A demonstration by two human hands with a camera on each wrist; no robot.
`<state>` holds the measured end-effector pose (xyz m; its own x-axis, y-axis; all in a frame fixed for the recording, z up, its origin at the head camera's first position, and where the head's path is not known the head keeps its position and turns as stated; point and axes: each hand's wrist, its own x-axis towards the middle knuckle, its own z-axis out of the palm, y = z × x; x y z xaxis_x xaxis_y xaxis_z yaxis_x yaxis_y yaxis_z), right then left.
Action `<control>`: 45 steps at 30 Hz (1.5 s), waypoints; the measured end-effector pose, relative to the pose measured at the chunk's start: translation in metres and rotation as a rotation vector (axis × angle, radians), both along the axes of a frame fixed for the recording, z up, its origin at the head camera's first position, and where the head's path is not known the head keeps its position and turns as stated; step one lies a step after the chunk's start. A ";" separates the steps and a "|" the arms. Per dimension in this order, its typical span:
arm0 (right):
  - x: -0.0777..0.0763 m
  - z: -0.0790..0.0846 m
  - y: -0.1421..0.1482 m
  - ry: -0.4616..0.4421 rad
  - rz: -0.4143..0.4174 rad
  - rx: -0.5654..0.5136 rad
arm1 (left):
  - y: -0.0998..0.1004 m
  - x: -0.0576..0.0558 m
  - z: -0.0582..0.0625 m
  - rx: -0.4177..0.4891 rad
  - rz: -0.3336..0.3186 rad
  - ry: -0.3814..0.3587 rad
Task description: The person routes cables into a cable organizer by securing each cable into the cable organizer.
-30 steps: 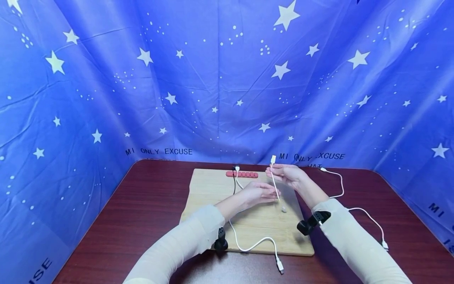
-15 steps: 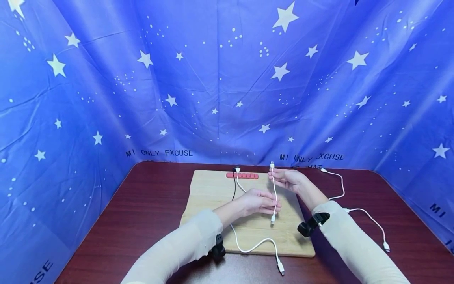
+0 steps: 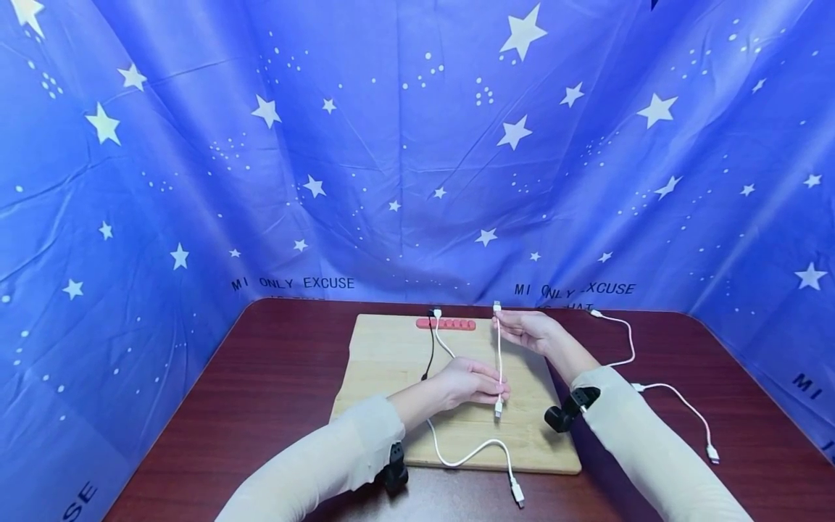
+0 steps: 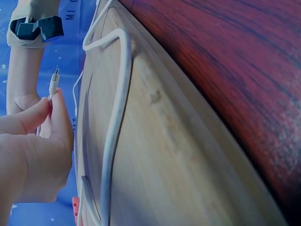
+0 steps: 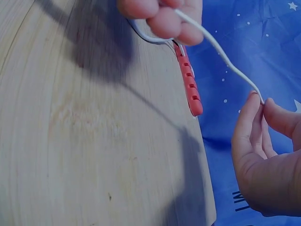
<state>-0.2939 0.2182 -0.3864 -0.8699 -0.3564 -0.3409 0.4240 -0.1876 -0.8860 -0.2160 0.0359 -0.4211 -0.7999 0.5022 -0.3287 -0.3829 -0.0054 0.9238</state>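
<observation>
Star-printed blue curtain (image 3: 404,145) hangs behind a dark red bench (image 3: 196,420) as a left hand (image 3: 470,382) and a right hand (image 3: 530,330) hold a white cable (image 3: 500,355) above a wooden board (image 3: 378,355).
Thumb and fingertips of the right pinch the cable near its 12 o'clock end; the left pinches near its 6 o'clock end. At the board's 12 o'clock edge, a black cord (image 3: 431,348) and another white cord (image 3: 457,462) meet a red clip strip (image 3: 450,324).

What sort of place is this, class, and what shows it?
Probably a staged recording booth: starry blue cloth hangs behind and beside a reddish table, and black devices sit at both sleeves.
</observation>
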 end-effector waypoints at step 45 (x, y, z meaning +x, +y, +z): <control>-0.020 -0.003 -0.027 -0.010 -0.006 -0.003 | -0.043 -0.006 -0.010 -0.046 0.094 0.040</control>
